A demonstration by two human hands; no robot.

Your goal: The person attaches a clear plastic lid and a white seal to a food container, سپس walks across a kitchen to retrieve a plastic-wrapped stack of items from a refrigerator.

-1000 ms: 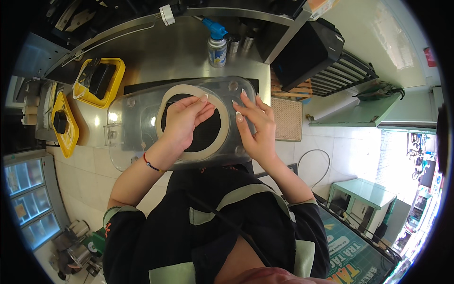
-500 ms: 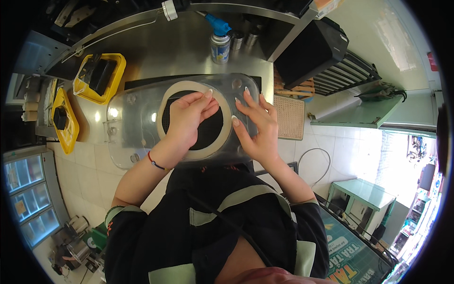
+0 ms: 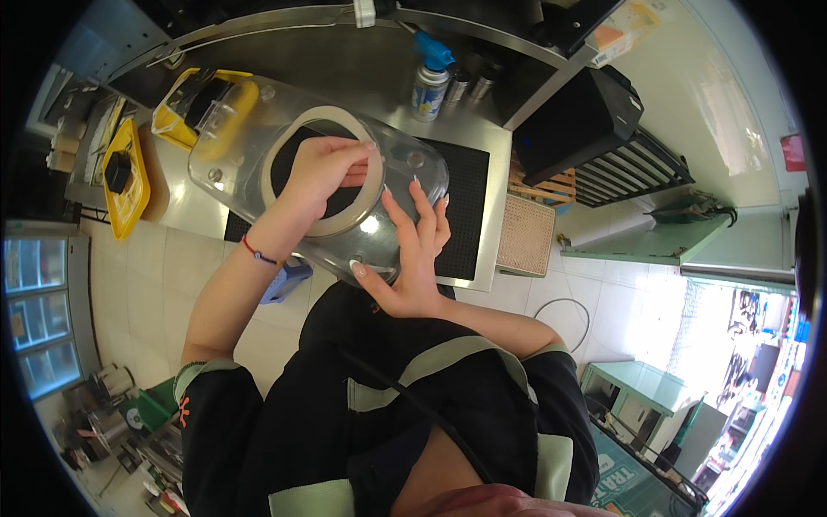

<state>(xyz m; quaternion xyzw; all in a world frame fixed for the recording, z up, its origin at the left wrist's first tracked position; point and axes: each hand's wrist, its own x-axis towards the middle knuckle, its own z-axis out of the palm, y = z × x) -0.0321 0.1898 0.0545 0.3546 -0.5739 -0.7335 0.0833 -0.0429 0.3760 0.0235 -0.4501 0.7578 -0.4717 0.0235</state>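
A large clear plastic container (image 3: 237, 185) with rounded corners lies slantwise in front of me, above the steel counter. A wide cream ring (image 3: 340, 115) surrounds its round opening, through which a dark surface shows. My left hand (image 3: 317, 177) reaches over the opening. Its thumb rests at the ring's right side, and the curled fingers close toward it at the inner edge. My right hand (image 3: 413, 258) lies spread across the container's right end, fingers and thumb apart. The undersides of both hands are hidden.
The steel counter (image 3: 345, 82) carries a black ribbed mat (image 3: 465, 207), a gas can with a blue torch head (image 3: 429, 90) and small metal shakers. Two yellow trays (image 3: 127, 194) stand at left. A black boxy appliance (image 3: 586, 129) and woven stool (image 3: 525, 237) are at right.
The container has turned clockwise, its left end swinging away over a yellow tray, its right end coming nearer me. Both hands moved left with it; my right hand slid toward its near corner.
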